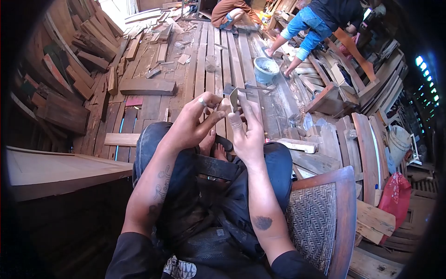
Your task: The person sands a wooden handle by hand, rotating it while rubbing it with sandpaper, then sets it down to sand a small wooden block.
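Both of my hands are raised over my lap, close together. My right hand (248,128) pinches a thin, flat, tan piece (233,99) upright between thumb and fingers. Just left of it, my left hand (197,116), with a ring on one finger, has its fingers curled in a pinch around a small rounded light-brown piece (225,105). The two pieces sit side by side, right at each other's edges. My fingers cover much of the light-brown piece, and its kind cannot be made out.
A plank floor (200,60) stretches ahead with a thick wood block (147,87) and a bucket (266,69). Two people are further off, one crouching (230,14), one bending (309,28). Stacked boards line both sides. A woven-panel chair (316,218) stands at my right, a pale panel (65,169) at left.
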`<state>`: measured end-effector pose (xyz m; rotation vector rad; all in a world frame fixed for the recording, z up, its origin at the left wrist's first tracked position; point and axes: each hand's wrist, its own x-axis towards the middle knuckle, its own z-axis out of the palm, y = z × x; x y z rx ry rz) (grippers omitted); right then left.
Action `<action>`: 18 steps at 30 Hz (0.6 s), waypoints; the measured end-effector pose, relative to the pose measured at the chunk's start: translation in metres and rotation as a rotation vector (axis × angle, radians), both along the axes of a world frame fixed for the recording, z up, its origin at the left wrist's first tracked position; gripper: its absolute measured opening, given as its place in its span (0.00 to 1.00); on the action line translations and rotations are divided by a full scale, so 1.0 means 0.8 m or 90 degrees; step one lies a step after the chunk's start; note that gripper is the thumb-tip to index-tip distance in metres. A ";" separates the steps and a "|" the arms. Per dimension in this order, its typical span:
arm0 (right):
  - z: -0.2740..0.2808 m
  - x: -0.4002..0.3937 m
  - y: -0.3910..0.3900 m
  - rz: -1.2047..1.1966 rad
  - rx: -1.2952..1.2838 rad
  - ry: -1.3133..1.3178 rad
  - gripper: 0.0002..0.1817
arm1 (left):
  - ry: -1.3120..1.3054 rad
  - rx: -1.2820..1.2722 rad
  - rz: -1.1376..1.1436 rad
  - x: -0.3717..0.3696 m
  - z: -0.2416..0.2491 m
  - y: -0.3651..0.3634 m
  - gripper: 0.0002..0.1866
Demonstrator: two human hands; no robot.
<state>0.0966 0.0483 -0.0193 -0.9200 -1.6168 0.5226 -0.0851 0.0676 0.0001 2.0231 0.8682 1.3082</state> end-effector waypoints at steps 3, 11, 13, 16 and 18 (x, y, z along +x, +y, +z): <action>0.010 0.003 0.001 -0.002 0.072 -0.039 0.29 | 0.012 0.006 -0.006 -0.001 0.001 -0.002 0.11; 0.017 0.003 -0.002 0.041 0.047 0.008 0.29 | -0.004 -0.003 -0.009 0.003 0.001 -0.004 0.10; 0.011 0.001 -0.001 0.021 0.040 -0.002 0.29 | -0.010 -0.011 -0.009 0.002 -0.004 -0.003 0.10; 0.003 0.003 0.003 0.013 0.002 0.009 0.30 | -0.012 -0.012 -0.009 0.002 -0.001 -0.001 0.10; 0.006 0.006 0.002 0.022 0.051 -0.002 0.30 | -0.010 -0.010 -0.014 0.004 -0.001 -0.001 0.10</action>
